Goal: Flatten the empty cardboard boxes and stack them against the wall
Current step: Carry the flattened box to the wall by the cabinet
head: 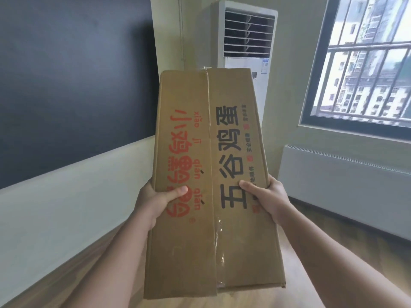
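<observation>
Cardboard box (206, 185) was up in the air in front of the person, held by both hands over the wooden floor (106, 274). It looked flat, with two long flaps meeting down the middle, and bits of clear tape (219, 243) stuck along that line near the close end. One flap had red writing and the other had big black writing. The left hand (155, 200) gripped the left edge, with its thumb lying on top of the red writing. The right hand (265, 196) gripped the right edge, with its thumb on top by the black writing. The other fingers went under the box, so they could not be seen. The hands were apart, one on each side.

Past the box, a low white wall (55, 207) ran along the left, with a dark panel (73, 74) above it. A white heater (342, 185) sat under a window (364, 61) with bars on the right. Far back in the corner stood a tall white air conditioner (246, 41).
</observation>
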Demonstrator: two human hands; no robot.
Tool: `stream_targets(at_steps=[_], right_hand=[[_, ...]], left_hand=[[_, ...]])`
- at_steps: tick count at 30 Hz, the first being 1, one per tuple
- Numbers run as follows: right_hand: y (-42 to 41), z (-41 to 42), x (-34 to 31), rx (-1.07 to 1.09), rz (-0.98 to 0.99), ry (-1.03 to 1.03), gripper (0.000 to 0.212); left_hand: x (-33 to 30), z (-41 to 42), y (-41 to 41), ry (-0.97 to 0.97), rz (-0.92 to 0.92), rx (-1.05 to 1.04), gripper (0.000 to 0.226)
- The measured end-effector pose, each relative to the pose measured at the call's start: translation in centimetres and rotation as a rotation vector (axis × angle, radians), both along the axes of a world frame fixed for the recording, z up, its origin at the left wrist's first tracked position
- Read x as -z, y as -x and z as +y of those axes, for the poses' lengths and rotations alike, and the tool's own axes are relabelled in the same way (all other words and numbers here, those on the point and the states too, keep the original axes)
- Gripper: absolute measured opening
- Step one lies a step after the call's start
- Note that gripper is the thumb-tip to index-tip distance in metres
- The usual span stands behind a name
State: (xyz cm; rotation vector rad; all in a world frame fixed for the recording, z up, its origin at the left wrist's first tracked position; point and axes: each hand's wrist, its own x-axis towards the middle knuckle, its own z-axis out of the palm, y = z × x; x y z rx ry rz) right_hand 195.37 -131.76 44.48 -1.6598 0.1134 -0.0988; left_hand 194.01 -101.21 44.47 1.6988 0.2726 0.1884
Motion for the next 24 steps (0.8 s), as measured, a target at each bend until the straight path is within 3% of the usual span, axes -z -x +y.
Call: stream_targets(at_steps=[4, 9, 24], right_hand=[[-9.9, -0.6, -0.3, -0.036, 0.008, 0.015, 0.07], [-23.2, -0.7, 0.9, -0.059, 0.015, 0.046, 0.053], [-62.1, 5.6, 3.8, -0.247, 0.109, 0.131, 0.035]], left_hand=[[0.1, -0.8, -8.8, -0.005, 0.007, -0.042, 0.077], [2.5, -1.3, -20.9, 0.01, 0.011, -0.076, 0.072], [7.0, 3.4, -54.7, 0.062, 0.125, -0.27, 0.071]])
